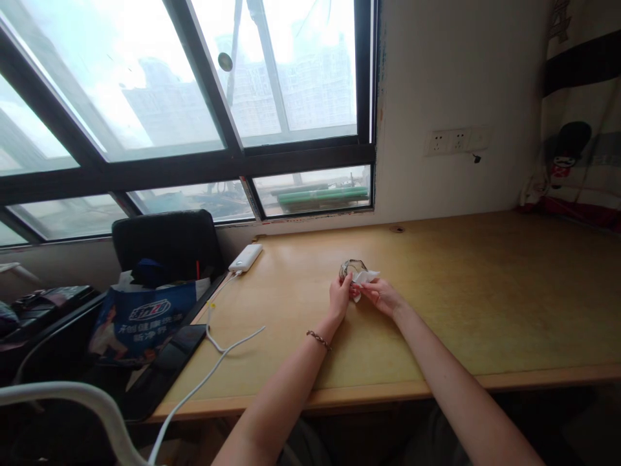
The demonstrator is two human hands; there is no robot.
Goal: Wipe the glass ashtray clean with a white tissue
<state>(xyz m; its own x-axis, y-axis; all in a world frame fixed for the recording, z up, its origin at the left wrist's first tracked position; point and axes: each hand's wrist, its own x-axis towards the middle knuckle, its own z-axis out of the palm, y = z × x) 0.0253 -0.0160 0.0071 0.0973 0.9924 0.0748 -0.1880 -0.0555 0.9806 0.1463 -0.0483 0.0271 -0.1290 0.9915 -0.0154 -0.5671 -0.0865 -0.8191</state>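
Above the middle of the desk (291,362), my left hand (340,294) is closed around a small clear glass-like thing with a thin dark rim (354,264). Its exact kind is too small to make out. A crumpled white tissue (366,277) lies against its right side, and one end hangs below between my hands. My right hand (382,296) pinches the tissue, with its fingertips close to those of my left hand. My fingers hide the lower part of the clear thing. A braided bracelet (319,339) circles my left wrist.
A white power bank (246,258) with a white cable (223,353) lies along the desk's left side. Left of the desk, a blue bag (140,323) sits on a black chair (165,239). Windows, wall sockets (449,141) and a curtain (579,116) stand behind.
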